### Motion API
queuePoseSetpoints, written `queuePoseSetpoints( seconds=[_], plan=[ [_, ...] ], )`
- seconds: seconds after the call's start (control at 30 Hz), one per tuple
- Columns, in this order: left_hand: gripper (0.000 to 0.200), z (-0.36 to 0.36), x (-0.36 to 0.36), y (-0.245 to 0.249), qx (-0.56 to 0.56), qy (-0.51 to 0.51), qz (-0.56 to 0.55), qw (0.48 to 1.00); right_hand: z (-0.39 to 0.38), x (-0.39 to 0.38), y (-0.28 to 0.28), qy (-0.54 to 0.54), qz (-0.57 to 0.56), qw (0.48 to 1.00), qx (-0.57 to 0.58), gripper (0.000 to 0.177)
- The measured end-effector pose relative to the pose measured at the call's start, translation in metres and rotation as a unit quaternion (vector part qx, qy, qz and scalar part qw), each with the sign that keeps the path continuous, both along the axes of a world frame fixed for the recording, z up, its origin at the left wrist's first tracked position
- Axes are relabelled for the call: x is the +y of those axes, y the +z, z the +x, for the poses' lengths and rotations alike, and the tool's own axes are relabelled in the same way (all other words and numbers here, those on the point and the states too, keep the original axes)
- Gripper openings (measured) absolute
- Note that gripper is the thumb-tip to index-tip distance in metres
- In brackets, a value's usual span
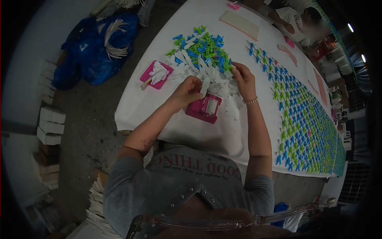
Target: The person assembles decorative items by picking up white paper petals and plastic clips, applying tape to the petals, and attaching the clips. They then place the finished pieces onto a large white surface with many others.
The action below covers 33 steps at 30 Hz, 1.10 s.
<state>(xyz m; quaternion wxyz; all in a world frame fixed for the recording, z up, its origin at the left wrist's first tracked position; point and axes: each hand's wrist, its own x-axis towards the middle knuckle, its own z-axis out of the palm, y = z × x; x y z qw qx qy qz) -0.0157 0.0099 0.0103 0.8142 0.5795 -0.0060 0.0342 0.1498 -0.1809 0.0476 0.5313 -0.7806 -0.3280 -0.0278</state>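
A magenta tray lies flat and slightly askew, a white roller set in its right half. Just beyond the tray's far edge, a slim white strip with a rounded end is held up lengthwise; whether it touches the tray cannot be told. Loose white strips lie overlapping in a heap beyond the tray and to its right, pointing in various directions. Farther beyond the tray, blue and green clips are jumbled in a mound, some white strips lying across them.
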Motion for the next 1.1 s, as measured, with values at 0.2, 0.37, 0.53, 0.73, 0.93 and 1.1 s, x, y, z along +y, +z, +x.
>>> queuePoseSetpoints(
  seconds=[0.2, 0.37, 0.53, 0.73, 0.93, 1.1],
  plan=[
    [0.038, -0.002, -0.006, 0.003, -0.026, -0.045, 0.009, 0.999, -0.095, -0.037, 0.002, 0.091, 0.040, 0.991, 0.085, 0.025],
    [0.038, -0.007, -0.015, 0.013, -0.026, -0.060, 0.045, 0.997, -0.112, -0.045, -0.007, 0.077, 0.065, 0.989, 0.111, 0.026],
    [0.038, -0.010, -0.021, 0.013, -0.030, -0.076, 0.096, 0.992, -0.117, -0.043, -0.005, 0.086, 0.084, 0.988, 0.102, 0.028],
    [0.039, -0.010, -0.021, 0.010, -0.028, -0.081, 0.118, 0.989, -0.115, -0.042, -0.004, 0.108, 0.075, 0.986, 0.099, 0.028],
    [0.040, -0.007, -0.022, 0.012, -0.031, -0.092, 0.112, 0.989, -0.118, -0.044, 0.013, 0.122, 0.157, 0.880, 0.431, 0.012],
    [0.052, 0.006, -0.027, 0.006, -0.049, -0.105, 0.183, 0.976, -0.107, -0.063, -0.017, 0.149, 0.282, 0.781, 0.536, 0.004]
  ],
)
